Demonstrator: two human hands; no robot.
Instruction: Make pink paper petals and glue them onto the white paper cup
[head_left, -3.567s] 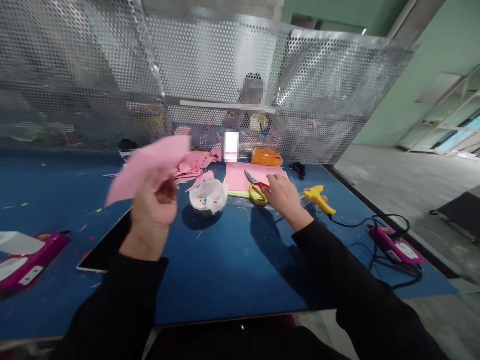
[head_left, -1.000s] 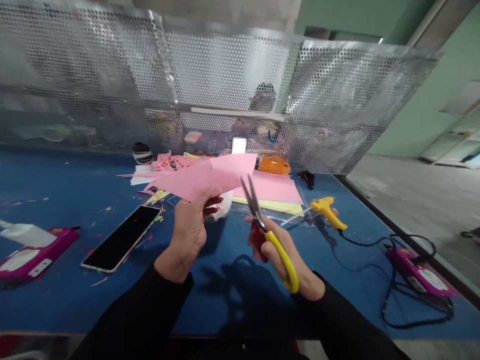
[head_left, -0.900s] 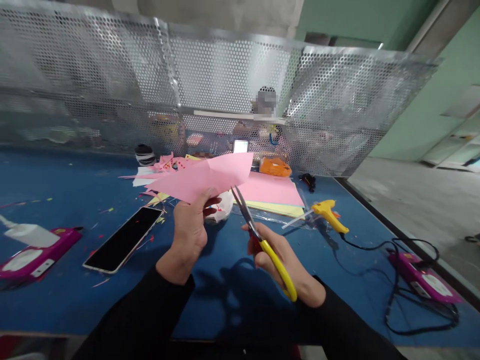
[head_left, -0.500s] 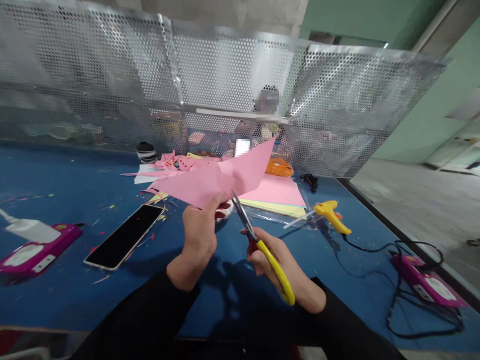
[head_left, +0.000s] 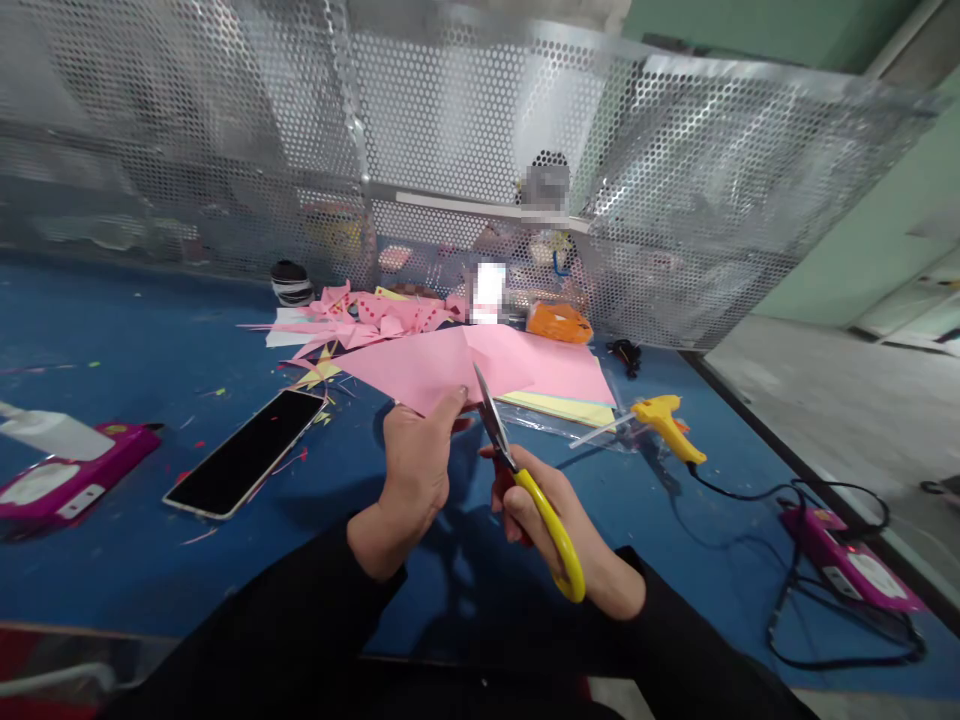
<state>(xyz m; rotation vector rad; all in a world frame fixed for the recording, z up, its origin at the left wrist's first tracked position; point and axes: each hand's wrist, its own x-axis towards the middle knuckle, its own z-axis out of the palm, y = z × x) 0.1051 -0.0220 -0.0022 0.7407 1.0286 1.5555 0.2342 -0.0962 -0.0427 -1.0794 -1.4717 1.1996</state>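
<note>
Between its thumb and fingers, my left hand [head_left: 416, 460] pinches the near edge of a pink sheet of paper [head_left: 420, 362]. My right hand [head_left: 551, 510] grips yellow-handled scissors [head_left: 551, 525], whose blades point up and away at the sheet's near edge, close to my left thumb. Whether the blades are parted around the paper is hard to tell. Behind and to the right lies a stack of pink and yellow sheets [head_left: 577, 368], partly covered by the held sheet.
A phone [head_left: 247, 455] lies at left by a purple power strip [head_left: 82, 475]. To the right are a yellow glue gun [head_left: 667, 425] and a second purple strip [head_left: 851, 560]. Pink scraps [head_left: 375, 315] and an orange packet [head_left: 559, 322] sit before a perforated metal screen [head_left: 465, 120]; a person is behind it.
The pink sheet has dropped flatter; its right part, raised before, now lies low over the stack. Both hands keep their hold, and the view has tilted slightly.
</note>
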